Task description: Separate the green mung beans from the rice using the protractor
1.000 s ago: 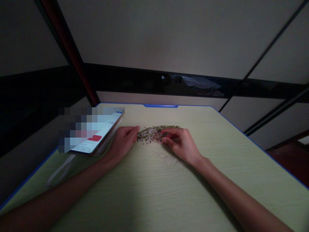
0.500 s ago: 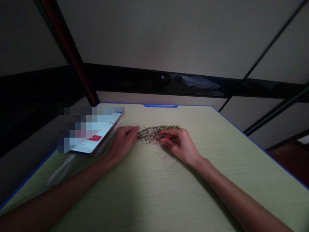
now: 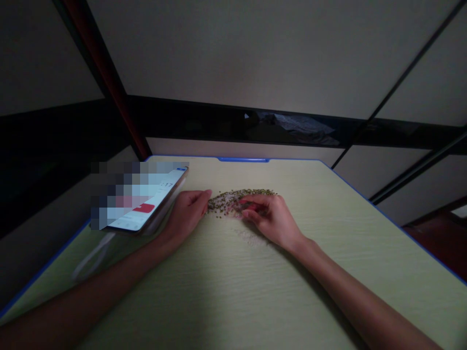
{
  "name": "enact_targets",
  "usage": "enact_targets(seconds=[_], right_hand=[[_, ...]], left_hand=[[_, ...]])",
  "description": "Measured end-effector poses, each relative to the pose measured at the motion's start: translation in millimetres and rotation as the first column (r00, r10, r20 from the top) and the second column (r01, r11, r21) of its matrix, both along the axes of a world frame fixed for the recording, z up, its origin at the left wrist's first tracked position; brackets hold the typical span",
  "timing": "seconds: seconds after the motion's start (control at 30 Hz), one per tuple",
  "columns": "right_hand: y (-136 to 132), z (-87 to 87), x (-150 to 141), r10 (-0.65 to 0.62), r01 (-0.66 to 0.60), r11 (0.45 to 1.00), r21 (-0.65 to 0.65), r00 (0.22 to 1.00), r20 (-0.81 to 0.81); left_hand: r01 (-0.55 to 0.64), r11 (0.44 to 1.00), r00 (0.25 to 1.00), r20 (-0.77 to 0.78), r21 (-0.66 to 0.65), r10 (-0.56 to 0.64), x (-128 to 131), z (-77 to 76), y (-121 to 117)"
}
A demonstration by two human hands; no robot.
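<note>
A spread of small green beans [image 3: 251, 192] mixed with pale grains [image 3: 228, 198] lies in the middle of the table. At its left end rests my left hand [image 3: 188, 211], fingers curled in and thumb on top; whatever they hold, if anything, is hidden. My right hand [image 3: 273, 218] reaches over the right part of the spread, its fingers bent towards the thumb. Something reddish shows at those fingertips, too blurred to name. Nearer me, a separate patch of pale grains [image 3: 251, 237] lies beside the right hand's heel.
A phone [image 3: 156, 197] with a lit screen leans at the left, partly pixelated, with a white cable or strap [image 3: 93, 253] beside it. The pale table [image 3: 219, 291] has a blue edge and a blue handle-like piece [image 3: 243, 160] at the back. Cabinet panels [image 3: 233, 58] stand behind.
The digits on the phone screen have gone from 16 to 17. Both hands stay almost in place, with only slight shifts in the right hand's fingers.
</note>
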State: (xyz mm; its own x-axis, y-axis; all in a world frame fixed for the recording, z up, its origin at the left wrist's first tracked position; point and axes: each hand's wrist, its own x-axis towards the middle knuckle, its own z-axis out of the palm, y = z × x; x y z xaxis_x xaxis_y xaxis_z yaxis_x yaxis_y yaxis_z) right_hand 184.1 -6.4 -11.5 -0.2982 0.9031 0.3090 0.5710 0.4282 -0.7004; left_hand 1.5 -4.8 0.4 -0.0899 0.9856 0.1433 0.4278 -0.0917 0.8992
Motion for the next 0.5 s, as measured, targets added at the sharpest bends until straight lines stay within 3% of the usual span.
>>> enact_targets(seconds=[0.5], right_hand=[[0.9,-2.6,-3.0,-0.053,0.053,0.998,0.026,0.999,-0.007]], left_hand=[[0.006,1.000,1.000,-0.005,0.005,-0.006,0.3,-0.4,0.4]])
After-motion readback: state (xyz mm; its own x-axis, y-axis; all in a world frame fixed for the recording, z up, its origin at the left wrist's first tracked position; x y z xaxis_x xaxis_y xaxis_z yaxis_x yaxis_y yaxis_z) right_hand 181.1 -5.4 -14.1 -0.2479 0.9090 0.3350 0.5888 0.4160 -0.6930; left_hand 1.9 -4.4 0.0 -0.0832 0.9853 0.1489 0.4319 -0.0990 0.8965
